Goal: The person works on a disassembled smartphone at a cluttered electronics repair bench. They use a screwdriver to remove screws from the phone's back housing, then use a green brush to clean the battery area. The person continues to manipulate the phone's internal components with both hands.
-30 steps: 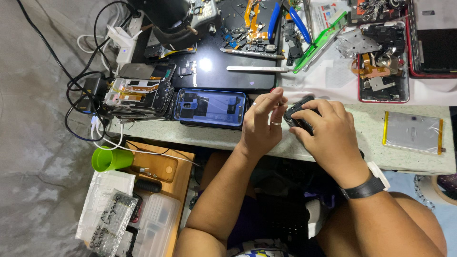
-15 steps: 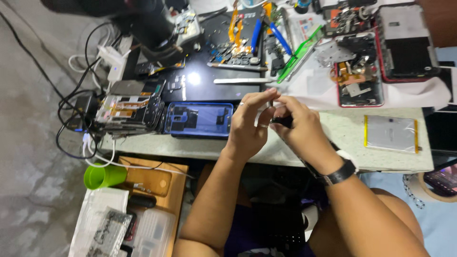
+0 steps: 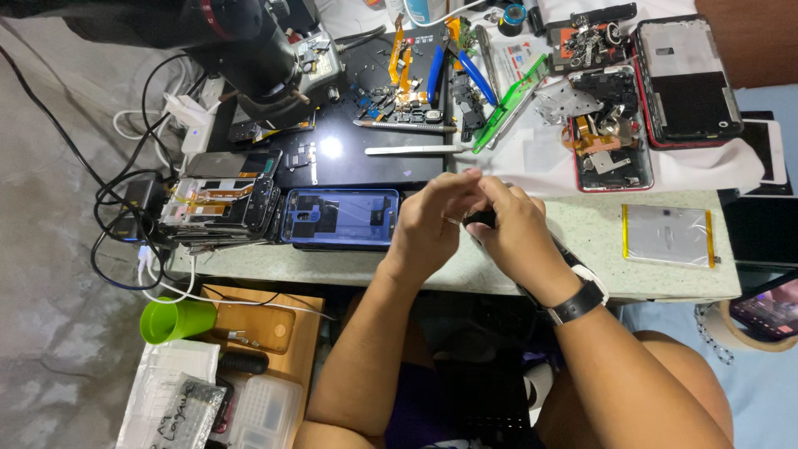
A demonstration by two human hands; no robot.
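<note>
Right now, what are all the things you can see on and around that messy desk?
Blue phone frame: one, blue, front edge of desk, beside the left hand.
Opened phones: a stack, dark, left of the blue frame.
Battery: one, silver, right side of desk.
Red-edged phones: two, opened, far right.
Microscope: one, black, far left.
Cup: one, green, below the desk.
Small dark part: one, between both hands.
Left hand: one.
Right hand: one, black watch on its wrist.
</note>
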